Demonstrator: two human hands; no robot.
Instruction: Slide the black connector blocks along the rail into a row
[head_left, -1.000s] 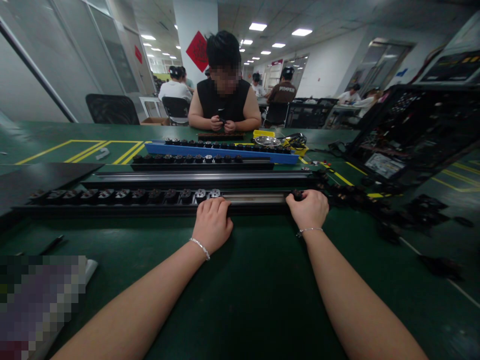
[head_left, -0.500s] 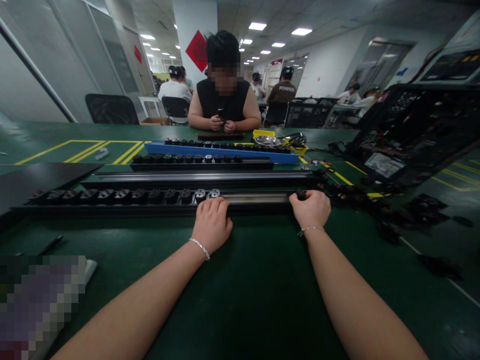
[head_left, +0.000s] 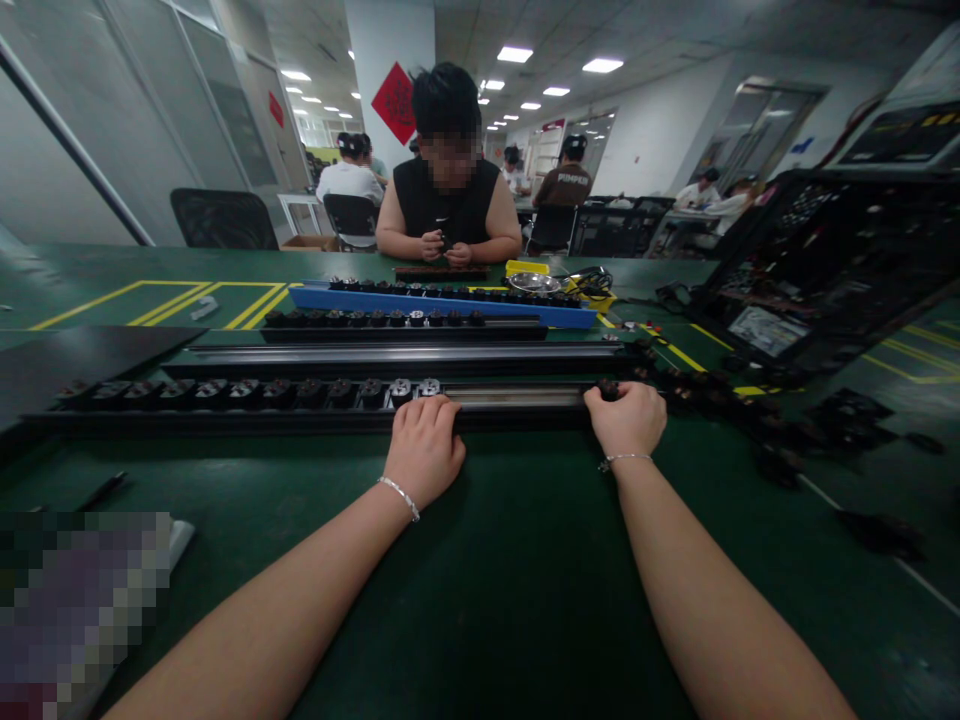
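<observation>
Black on black tbh, pinching a round part (head_left: 608, 389) in the right hand (head_left: 628, 417) by the right end of the near rail (head_left: 517, 396), with the left hand (head_left: 425, 447) laid over its edge (can't tell how firmly), so could jam by pushing crooked or skid by bracing loosely.

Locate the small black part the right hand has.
Head view, right of centre: the small black part is held by the right hand, at the right end of the front rail.
</observation>
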